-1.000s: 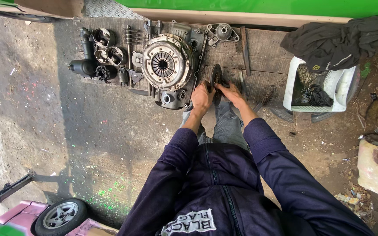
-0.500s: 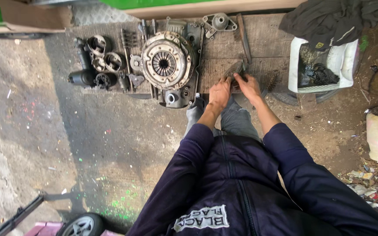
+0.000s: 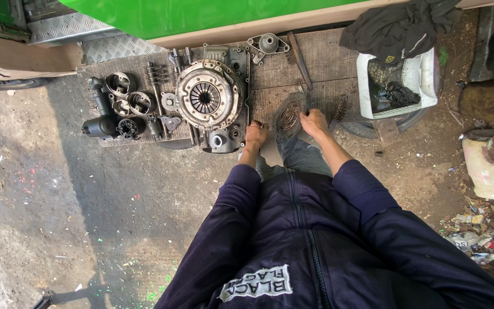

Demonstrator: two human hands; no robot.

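Your right hand [image 3: 314, 122] fingers curl over the rim of a dark clutch disc [image 3: 289, 117], gripping it. Your left hand [image 3: 255, 135] rests loosely closed beside its other edge; contact unclear. Disc sits tilted on edge on the wooden board [image 3: 321, 63], right of the clutch pressure plate [image 3: 208, 95]. Round, so no long axis; face points toward you. Risk: greasy rim slips, disc rolls off.

Both arms reach forward, left hand [image 3: 255, 136] and right hand [image 3: 314, 122] curled.
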